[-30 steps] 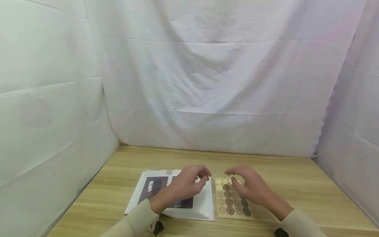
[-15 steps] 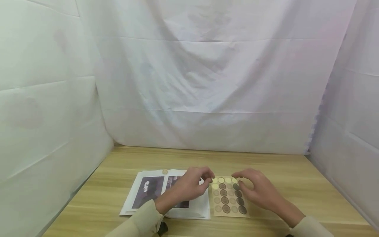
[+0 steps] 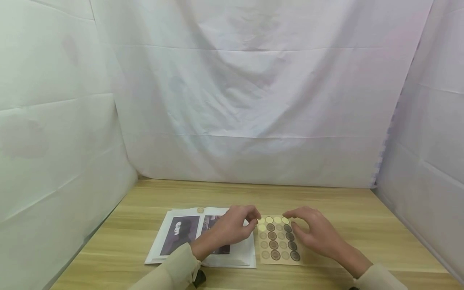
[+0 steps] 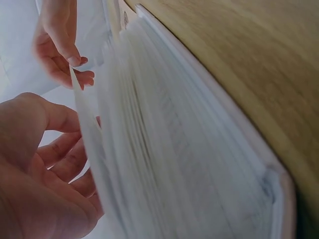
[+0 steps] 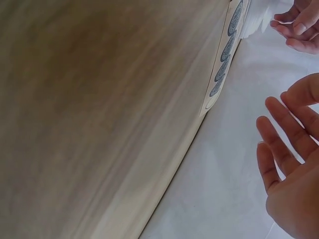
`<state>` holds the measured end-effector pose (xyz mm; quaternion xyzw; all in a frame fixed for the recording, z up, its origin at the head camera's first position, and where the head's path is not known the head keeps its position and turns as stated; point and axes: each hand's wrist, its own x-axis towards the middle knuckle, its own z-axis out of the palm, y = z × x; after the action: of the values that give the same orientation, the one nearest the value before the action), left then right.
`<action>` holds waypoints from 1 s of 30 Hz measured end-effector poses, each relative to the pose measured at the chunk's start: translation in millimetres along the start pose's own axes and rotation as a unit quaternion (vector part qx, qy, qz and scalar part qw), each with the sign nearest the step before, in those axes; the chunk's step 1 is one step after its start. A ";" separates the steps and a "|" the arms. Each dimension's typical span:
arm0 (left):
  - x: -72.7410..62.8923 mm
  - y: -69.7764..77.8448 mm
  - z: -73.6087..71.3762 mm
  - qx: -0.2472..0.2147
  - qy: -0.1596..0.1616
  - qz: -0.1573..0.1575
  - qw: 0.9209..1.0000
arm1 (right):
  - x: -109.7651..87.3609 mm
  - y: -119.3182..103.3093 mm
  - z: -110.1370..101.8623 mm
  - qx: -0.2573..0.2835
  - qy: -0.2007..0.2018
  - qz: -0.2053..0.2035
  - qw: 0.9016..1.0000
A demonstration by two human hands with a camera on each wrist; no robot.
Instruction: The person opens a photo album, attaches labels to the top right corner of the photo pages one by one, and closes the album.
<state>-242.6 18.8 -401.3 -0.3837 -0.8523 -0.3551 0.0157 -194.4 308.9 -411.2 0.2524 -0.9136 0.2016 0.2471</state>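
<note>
Two hands over an open album (image 3: 243, 257) and a sheet of round stickers (image 3: 278, 240).
Nearest, above the album's right-hand page, with bent fingers by the raised edge of a thin page (image 4: 99, 169): the left hand (image 3: 237, 225); cannot tell from these views about any pinch there. Beside it, at the sheet's far right corner, the right hand (image 3: 319, 231), loosely curved, released, with nothing visible between fingers and thumb. Lying flat, just right of the album, likely light and bendy: the sheet, best lifted by a corner. Probably soft and quick to crease: the page, best taken by its free edge. Farther, on the album's far edge, a small disc (image 3: 200, 210), best pinched by the rim. Beyond, bare wood-grained surface (image 3: 326, 197), then hanging white cloth (image 3: 232, 100).
</note>
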 end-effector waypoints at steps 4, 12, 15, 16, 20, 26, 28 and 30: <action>0.8 0.3 1.0 0.017 -0.009 -0.012 1.000 | -1.8 -0.6 -0.9 -0.008 -0.023 0.033 0.999; 4.0 -2.1 5.9 0.108 -0.027 -0.036 0.993 | -6.2 -0.1 -2.5 -0.051 -0.081 0.077 0.992; 3.4 -3.4 7.3 0.127 -0.031 -0.045 0.990 | -7.7 0.1 -2.1 -0.060 -0.099 0.091 0.989; 2.7 -4.3 7.8 0.127 -0.031 -0.046 0.990 | -8.0 0.2 -1.7 -0.060 -0.104 0.096 0.988; 0.7 -7.4 10.1 0.131 -0.026 -0.035 0.990 | -8.2 0.2 -1.1 -0.054 -0.124 0.111 0.985; -0.4 -9.1 15.0 0.168 -0.026 -0.018 0.985 | -8.9 -4.2 -1.4 -0.034 -0.163 0.119 0.979; -0.2 -8.1 15.8 0.182 -0.030 -0.016 0.983 | -9.5 -5.1 -1.2 -0.027 -0.168 0.122 0.978; 0.4 -7.4 16.3 0.195 -0.033 -0.012 0.980 | -10.0 -5.6 -1.0 -0.017 -0.169 0.125 0.977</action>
<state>-243.8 25.8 -417.8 -0.3742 -0.9099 -0.1692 0.0578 -183.4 308.6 -414.5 0.1618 -0.9699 0.1693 0.0661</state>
